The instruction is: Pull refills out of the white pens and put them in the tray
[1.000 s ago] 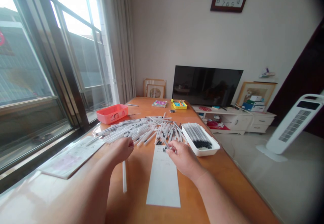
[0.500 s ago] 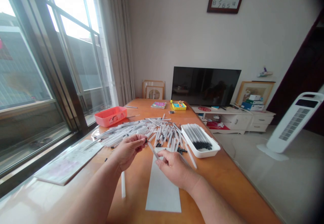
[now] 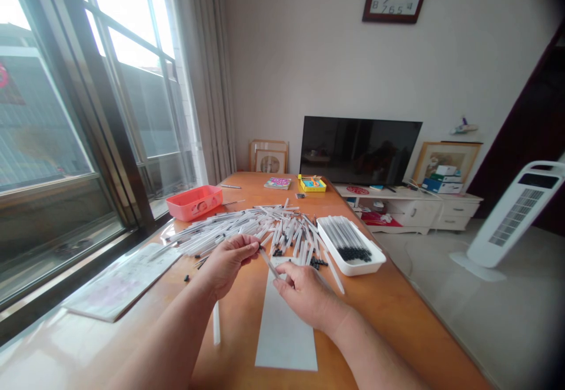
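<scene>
My right hand point(image 3: 304, 293) grips a translucent white pen barrel point(image 3: 269, 265) above the table. At the barrel's far end, my left hand point(image 3: 233, 263) is closed in a pinch around a small black piece that looks like a pen cap, mostly hidden by the fingers. Just beyond both hands spreads a pile of loose pen barrels point(image 3: 241, 224). To the right stands a white tray point(image 3: 359, 270) with a row of black-ended barrels point(image 3: 346, 237) in it. Several black caps point(image 3: 318, 262) lie beside the tray.
A white paper strip point(image 3: 286, 343) lies under my right hand. One barrel point(image 3: 216, 324) rests near my left forearm, and a booklet point(image 3: 123, 284) lies farther left. Behind the pile are a pink basket point(image 3: 194, 203) and a yellow box point(image 3: 312, 186). The table's right edge slopes away toward the floor.
The view has shifted very slightly. Both hands keep their hold on the barrel and the black piece, with almost no movement.
</scene>
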The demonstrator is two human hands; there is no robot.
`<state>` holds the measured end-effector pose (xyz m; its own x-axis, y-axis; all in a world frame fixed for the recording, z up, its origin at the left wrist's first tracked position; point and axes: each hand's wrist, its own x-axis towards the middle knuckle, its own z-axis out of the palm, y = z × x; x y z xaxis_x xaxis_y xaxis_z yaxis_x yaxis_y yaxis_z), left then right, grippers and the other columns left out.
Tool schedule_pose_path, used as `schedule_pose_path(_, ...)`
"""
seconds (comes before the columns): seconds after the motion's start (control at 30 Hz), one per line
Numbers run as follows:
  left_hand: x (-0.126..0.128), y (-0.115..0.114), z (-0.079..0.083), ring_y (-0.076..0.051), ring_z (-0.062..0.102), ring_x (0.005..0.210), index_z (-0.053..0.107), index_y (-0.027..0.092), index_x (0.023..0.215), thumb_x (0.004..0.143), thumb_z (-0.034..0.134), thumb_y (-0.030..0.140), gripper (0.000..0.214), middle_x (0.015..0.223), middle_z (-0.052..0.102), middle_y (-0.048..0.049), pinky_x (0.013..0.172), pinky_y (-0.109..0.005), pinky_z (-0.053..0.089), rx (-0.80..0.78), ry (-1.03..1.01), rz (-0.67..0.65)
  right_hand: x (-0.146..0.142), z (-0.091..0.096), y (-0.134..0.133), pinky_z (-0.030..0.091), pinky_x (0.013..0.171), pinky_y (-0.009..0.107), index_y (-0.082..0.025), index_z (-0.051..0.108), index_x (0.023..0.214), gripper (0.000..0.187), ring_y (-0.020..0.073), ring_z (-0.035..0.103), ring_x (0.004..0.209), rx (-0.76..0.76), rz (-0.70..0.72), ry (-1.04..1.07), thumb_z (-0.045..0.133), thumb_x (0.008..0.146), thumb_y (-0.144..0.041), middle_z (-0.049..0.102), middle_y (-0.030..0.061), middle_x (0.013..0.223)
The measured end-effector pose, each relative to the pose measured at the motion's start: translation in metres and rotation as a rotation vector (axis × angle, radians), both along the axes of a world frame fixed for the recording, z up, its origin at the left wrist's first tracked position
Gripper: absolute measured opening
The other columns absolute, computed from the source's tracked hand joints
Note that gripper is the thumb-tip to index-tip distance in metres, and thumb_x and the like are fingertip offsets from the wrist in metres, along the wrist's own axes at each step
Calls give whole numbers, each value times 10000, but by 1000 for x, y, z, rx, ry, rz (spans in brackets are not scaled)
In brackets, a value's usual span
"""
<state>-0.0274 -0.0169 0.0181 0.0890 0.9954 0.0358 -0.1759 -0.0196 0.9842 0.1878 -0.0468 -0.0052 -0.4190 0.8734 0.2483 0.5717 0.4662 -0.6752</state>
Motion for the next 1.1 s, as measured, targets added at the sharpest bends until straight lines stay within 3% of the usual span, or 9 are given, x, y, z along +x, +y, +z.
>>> schedule_pose_path(0.5,13,-1,-4,-146,551,741,686,156,824,749,778,356,232,809,679,-48,731,-277,380,34,19,76,-1,8,-5,288,574,237,-238,682,942,161,139,515,597,72,-31,38,530,909,-278,600,-20,633)
schedule_pose_path(0.83,16,-2,-4,-146,568,755,686,163,831,747,793,334,219,798,674,-35,750,-273,394,25,-37,61,0,9,-5,277,559,240,-229,698,973,191,134,474,577,49,-47,62,530,918,-303,570,-27,612)
schedule_pose_path(1.1,15,-5,1,-178,630,819,700,176,836,782,773,354,200,809,702,-47,811,-303,427,46,-86,11,-3,2,-1,332,591,231,-193,660,981,258,129,509,632,-7,9,207,466,978,-364,574,-21,669)
